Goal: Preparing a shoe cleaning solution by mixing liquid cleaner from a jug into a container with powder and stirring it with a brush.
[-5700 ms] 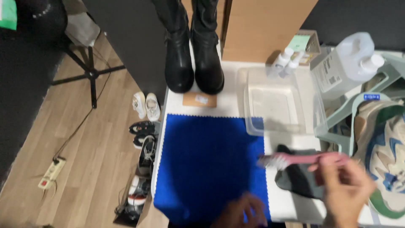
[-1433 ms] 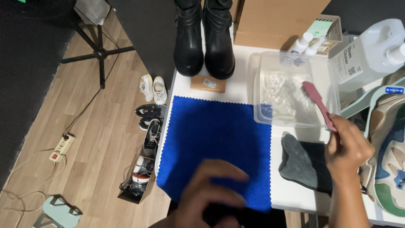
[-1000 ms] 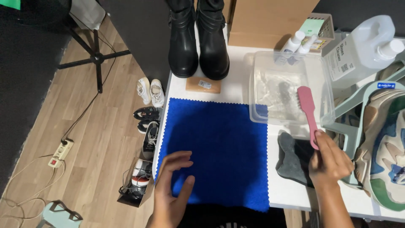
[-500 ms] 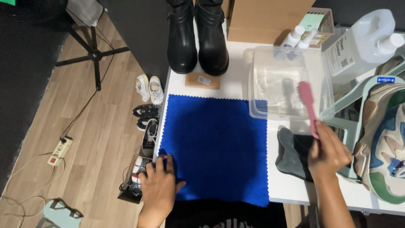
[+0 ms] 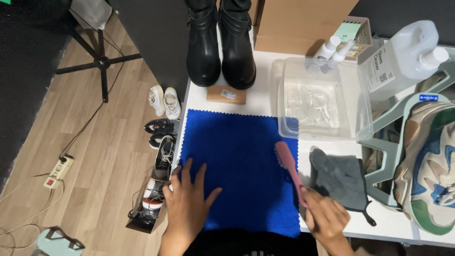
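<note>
While the left hand (image 5: 189, 204) lies palm down with fingers spread on the near left corner of one blue cloth (image 5: 239, 166), grasping nothing, the right hand (image 5: 327, 220) is closed around the handle of one pink brush (image 5: 290, 168). That brush slants away from the hand, its head resting over the cloth's right edge. Both forearms enter from the bottom of the view, set apart at either side of the cloth. One grey cloth (image 5: 342, 178) lies just right of the brush on the white table (image 5: 265, 102). One clear plastic tub (image 5: 322, 102) stands behind it, overlapping the blue cloth's far right corner. Two black boots (image 5: 220, 45) stand upright at the far edge, one small tan block (image 5: 226, 95) just before them. One large white jug (image 5: 403, 57) and two small white bottles (image 5: 334, 50) stand beyond the tub.
</note>
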